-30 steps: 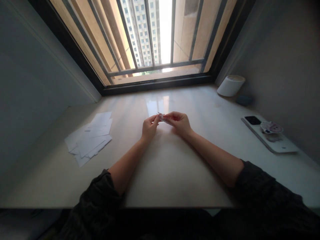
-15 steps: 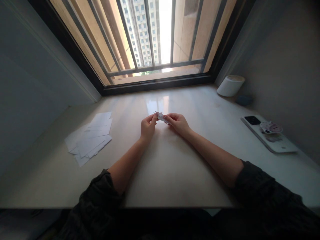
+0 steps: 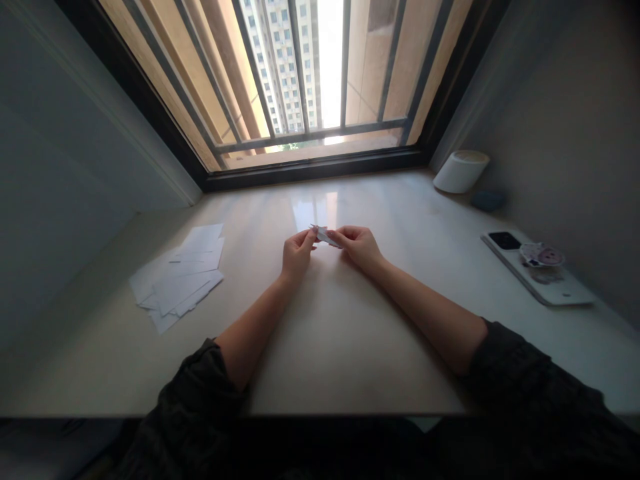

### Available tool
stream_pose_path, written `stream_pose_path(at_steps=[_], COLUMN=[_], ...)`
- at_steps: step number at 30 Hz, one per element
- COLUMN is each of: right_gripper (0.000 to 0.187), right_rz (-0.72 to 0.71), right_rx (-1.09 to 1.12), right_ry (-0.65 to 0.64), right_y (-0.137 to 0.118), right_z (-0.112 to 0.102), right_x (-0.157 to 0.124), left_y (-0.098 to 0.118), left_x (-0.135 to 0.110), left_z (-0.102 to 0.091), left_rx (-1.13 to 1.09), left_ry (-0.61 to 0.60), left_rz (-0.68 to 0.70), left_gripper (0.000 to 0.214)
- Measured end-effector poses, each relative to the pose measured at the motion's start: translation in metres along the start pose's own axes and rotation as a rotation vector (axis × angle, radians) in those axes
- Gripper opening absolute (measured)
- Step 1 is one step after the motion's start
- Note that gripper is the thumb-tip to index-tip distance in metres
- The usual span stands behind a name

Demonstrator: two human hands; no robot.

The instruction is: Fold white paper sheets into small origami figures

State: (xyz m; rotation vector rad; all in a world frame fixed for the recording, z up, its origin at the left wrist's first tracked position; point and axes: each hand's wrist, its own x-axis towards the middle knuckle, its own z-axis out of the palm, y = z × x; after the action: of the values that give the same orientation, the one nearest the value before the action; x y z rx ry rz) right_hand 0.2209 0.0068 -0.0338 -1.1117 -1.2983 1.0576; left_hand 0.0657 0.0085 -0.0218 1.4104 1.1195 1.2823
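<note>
A small folded piece of white paper (image 3: 323, 235) is held between my two hands, over the middle of the pale sill. My left hand (image 3: 298, 253) pinches its left end between thumb and fingers. At the other end, my right hand (image 3: 361, 247) grips it with the thumb on top. Pointed edges of the paper stick up near the left fingertips; the fingers cover part of it. To the left lies a loose, overlapping pile of white paper sheets (image 3: 183, 277).
A white phone (image 3: 543, 273) with a cartoon-figure grip lies at the right. Behind it stand a white cylinder (image 3: 461, 171) and a dark bluish object (image 3: 489, 200) near the wall. The barred window (image 3: 315, 163) borders the sill's far side.
Both hands stay in nearly the same place, still holding the folded paper. The paper and fingers have shifted very slightly.
</note>
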Motion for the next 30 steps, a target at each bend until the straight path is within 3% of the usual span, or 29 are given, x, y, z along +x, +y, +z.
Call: stream_pose_path(at_steps=[7,16,23,27,30], right_gripper=[0.042,0.040,0.041,0.041,0.037], right_rz=[0.003,0.013,-0.001,-0.057,-0.160], right_rx=[-0.054,-0.074,-0.122,-0.187,-0.320], right_ry=[-0.099,-0.100,-0.064,-0.024,0.104], right_y=[0.000,0.009,0.008,0.003,-0.002], right_z=[-0.002,-0.002,-0.002,-0.003,-0.004], right_x=[0.001,0.004,0.004,0.001,-0.003], left_y=[0.000,-0.003,-0.002,-0.005,-0.006], left_x=[0.000,-0.003,-0.002,0.001,0.002], left_z=[0.001,0.001,-0.001,-0.001,-0.001], left_rx=[0.025,0.106,0.211,0.169,0.160], left_ry=[0.023,0.008,0.056,0.038,0.024], left_rz=[0.025,0.076,0.148,0.106,0.022], left_gripper=[0.041,0.040,0.039,0.041,0.047])
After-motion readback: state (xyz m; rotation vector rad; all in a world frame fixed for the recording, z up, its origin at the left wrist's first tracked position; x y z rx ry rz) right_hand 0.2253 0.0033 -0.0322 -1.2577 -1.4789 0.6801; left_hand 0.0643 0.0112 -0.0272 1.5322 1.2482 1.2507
